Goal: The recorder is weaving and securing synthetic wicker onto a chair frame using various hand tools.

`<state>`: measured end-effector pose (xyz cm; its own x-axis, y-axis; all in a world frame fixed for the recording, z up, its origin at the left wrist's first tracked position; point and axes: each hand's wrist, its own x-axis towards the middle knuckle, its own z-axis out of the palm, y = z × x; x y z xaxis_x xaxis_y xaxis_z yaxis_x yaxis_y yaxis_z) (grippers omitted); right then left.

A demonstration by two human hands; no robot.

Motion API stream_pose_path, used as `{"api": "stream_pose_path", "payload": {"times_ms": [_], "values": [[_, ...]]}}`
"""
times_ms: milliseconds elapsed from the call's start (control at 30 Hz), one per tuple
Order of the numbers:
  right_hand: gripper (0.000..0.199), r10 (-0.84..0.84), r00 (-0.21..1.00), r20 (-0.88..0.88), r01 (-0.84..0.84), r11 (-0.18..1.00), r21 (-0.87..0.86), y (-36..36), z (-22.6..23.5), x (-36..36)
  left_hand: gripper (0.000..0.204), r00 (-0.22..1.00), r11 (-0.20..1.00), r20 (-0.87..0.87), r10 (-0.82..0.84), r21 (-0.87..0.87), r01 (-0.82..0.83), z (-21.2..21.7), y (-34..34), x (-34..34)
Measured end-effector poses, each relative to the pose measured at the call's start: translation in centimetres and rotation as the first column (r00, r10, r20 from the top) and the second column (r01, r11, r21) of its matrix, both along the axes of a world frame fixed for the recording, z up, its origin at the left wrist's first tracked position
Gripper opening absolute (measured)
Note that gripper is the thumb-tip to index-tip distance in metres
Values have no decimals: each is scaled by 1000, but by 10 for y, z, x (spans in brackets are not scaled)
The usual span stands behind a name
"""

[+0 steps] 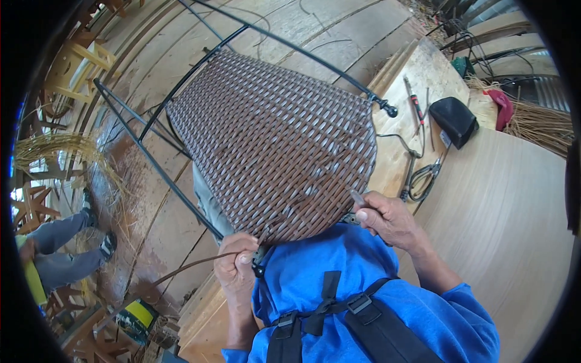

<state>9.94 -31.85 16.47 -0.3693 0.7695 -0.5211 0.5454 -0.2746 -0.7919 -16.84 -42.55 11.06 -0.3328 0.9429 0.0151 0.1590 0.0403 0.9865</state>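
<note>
A brown woven panel [272, 145] on a black metal frame [290, 45] lies tilted before me, its near edge against my blue shirt. At the near left corner of the weave, my left hand [236, 263] is closed, pinching a long brown strand [196, 264] that trails off to the left. My right hand [390, 221] is closed around a small tool [358, 198] at the near right edge. The tool's pale, flat tip sticks out past my thumb towards the weave; its handle is mostly hidden in my fist.
Right of the panel, a red-and-black-handled tool [416, 107], a black box-shaped thing [454, 121] and dark-handled scissors [423, 180] lie on wooden boards [502, 218]. A strand bundle [538, 124] is at far right. Another person's grey-trousered legs [60, 254] show at left.
</note>
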Motion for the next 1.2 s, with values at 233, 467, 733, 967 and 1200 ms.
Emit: {"api": "stream_pose_path", "payload": {"times_ms": [233, 467, 733, 967, 1200], "values": [[20, -3, 999, -48, 5, 999, 48, 2, -6, 1, 42, 933, 990, 332, -140, 43, 133, 6, 9, 11], [30, -528, 847, -58, 529, 830, 178, 73, -20, 25, 34, 935, 948, 159, -316, 76, 308, 2, 2, -11], [40, -471, 877, 99, 480, 871, -106, 105, -47, 7, 38, 965, 940, 1, -263, 228, 255, -16, 2, -6], [32, -529, 848, -17, 525, 844, -112, 104, -44, -3, 27, 996, 964, 65, -67, 261, 47, -25, -2, -2], [33, -618, 784, -63, 601, 781, -172, 104, -45, -4, 34, 995, 952, 101, 23, 301, -52, -25, 2, 6]]}}
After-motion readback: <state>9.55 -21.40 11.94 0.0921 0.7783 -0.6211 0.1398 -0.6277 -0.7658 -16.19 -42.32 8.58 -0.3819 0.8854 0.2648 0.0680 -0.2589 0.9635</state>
